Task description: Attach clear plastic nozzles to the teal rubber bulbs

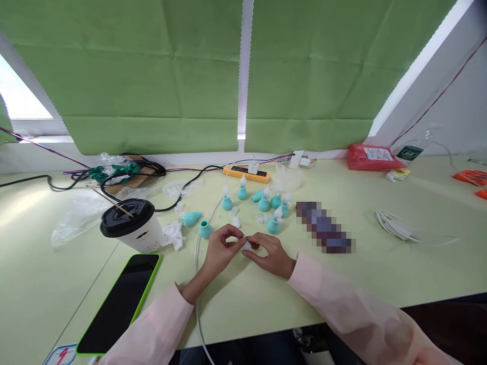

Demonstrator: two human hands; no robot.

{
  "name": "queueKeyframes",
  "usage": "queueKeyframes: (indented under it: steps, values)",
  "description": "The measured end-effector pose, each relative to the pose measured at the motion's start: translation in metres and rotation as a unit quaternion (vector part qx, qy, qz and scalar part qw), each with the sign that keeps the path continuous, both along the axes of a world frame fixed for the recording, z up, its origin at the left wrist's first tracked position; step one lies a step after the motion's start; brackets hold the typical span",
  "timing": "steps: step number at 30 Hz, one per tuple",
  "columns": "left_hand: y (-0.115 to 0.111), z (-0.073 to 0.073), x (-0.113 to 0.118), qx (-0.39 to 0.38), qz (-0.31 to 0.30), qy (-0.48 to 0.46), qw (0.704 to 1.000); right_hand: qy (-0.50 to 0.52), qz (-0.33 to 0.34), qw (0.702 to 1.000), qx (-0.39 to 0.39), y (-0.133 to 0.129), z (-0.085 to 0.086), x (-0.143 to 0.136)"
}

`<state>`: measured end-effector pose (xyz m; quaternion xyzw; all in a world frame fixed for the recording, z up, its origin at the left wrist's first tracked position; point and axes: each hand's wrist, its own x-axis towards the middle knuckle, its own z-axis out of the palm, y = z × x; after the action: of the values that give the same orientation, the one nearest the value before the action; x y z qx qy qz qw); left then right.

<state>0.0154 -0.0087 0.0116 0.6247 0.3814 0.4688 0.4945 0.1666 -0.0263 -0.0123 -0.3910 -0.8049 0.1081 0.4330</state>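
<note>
Near the table's front middle, my left hand [223, 249] and my right hand [271, 255] meet fingertip to fingertip. Both pinch a small whitish translucent piece [247, 245], partly hidden by the fingers. Just left of my left hand stands an open-topped teal bulb [206, 230]. Another teal bulb [191, 218] lies on its side behind it. Beyond my hands are several upright teal bulbs with clear pointed tips, among them one [273, 225] behind my right hand and one [242, 191] farther back. Small clear pieces [236, 221] lie between them and my hands.
A lidded paper cup [142, 235], crumpled tissue [174, 234] and a phone [122, 304] are at left. An orange power strip [247, 174] lies at the back. A white cable [197, 284] runs past my left wrist. Farther right are a blurred item [323, 228] and a coiled cable [397, 228].
</note>
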Motion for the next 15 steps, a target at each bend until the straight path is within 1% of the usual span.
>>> queueKeyframes:
  steps: [3, 6, 10, 13, 15]
  values:
    - [-0.0021, -0.0004, 0.0004, 0.006, -0.002, 0.014, 1.000, 0.025, -0.003, 1.000, -0.011, -0.0013, 0.0020, -0.0010]
    - [-0.0038, 0.0026, 0.0010, 0.012, 0.004, 0.064, 0.998, 0.030, -0.022, 0.999, -0.005, -0.0026, 0.0046, -0.0015]
    - [-0.0053, 0.0057, 0.0019, 0.022, -0.022, 0.135, 0.990, 0.038, -0.037, 0.999, -0.001, -0.0024, 0.0045, -0.0008]
    - [-0.0055, 0.0041, 0.0014, 0.069, -0.003, 0.186, 0.980, 0.042, -0.034, 0.999, 0.001, -0.0020, 0.0024, -0.0008]
    - [-0.0048, 0.0017, 0.0006, 0.108, 0.009, 0.227, 0.968, 0.040, -0.035, 0.999, 0.004, -0.0019, 0.0010, -0.0009]
